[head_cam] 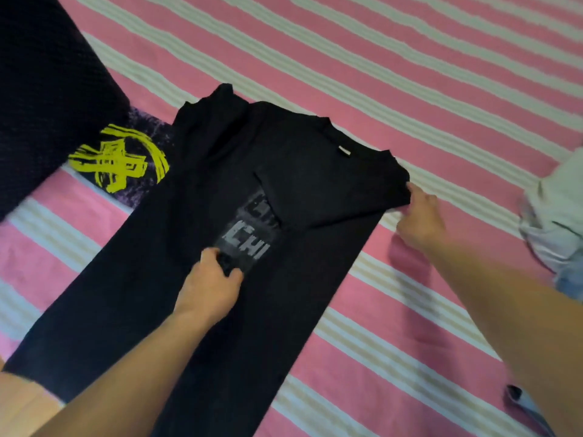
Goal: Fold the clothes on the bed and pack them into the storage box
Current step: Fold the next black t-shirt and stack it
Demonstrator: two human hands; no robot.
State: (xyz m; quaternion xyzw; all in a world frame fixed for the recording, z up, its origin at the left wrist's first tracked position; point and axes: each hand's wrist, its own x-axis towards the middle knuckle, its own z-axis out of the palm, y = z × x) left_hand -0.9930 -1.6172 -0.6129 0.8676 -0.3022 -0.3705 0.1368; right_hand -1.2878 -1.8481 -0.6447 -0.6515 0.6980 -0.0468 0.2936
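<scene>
A black T-shirt with a grey block-letter print lies flat on the striped bed, collar toward the far side. Its right sleeve is folded inward across the chest. My left hand pinches a fold of the black fabric beside the print, at the shirt's middle. My right hand grips the shirt's folded edge at the right shoulder. No storage box is in view.
The pink and white striped bedsheet spreads all around. A dark garment with a yellow print lies at the left, under a dark textured cloth. Pale white and blue clothes sit at the right edge.
</scene>
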